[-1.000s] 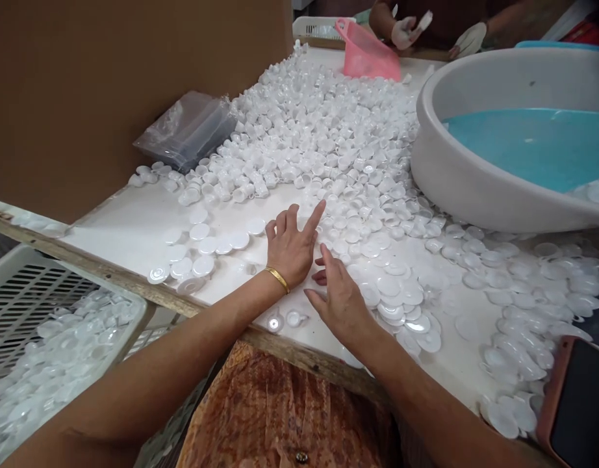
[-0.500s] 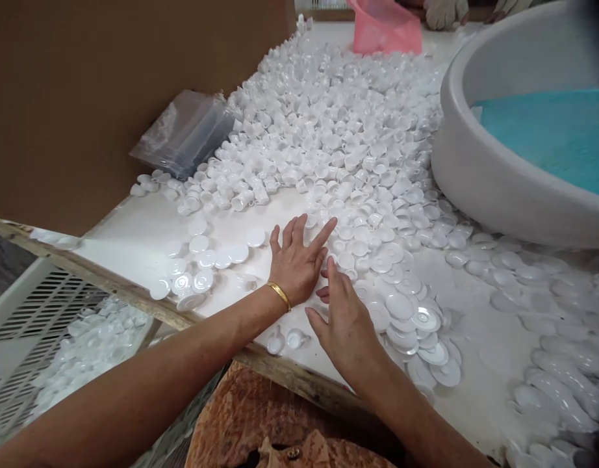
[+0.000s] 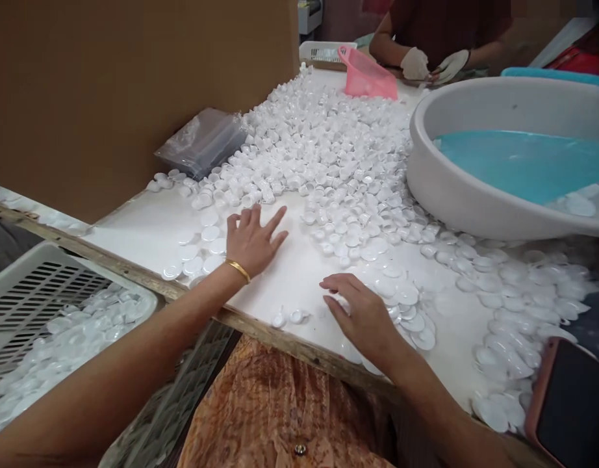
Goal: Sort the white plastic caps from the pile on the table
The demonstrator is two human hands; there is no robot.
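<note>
Over the table (image 3: 299, 266), our left hand (image 3: 253, 244), fingers spread, and right hand (image 3: 362, 318), thumb and fingers apart, have small white saucers (image 3: 193, 265) beside them. Small cups (image 3: 323, 140) heap beyond, between brown panel (image 3: 134, 84) and pale basin (image 3: 426, 175).

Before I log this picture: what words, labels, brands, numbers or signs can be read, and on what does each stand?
None can be read.
The phone, brown panel and pink scoop show no legible lettering.
Any marks on the white pieces or plastic package are too small or blurred to read.
</note>
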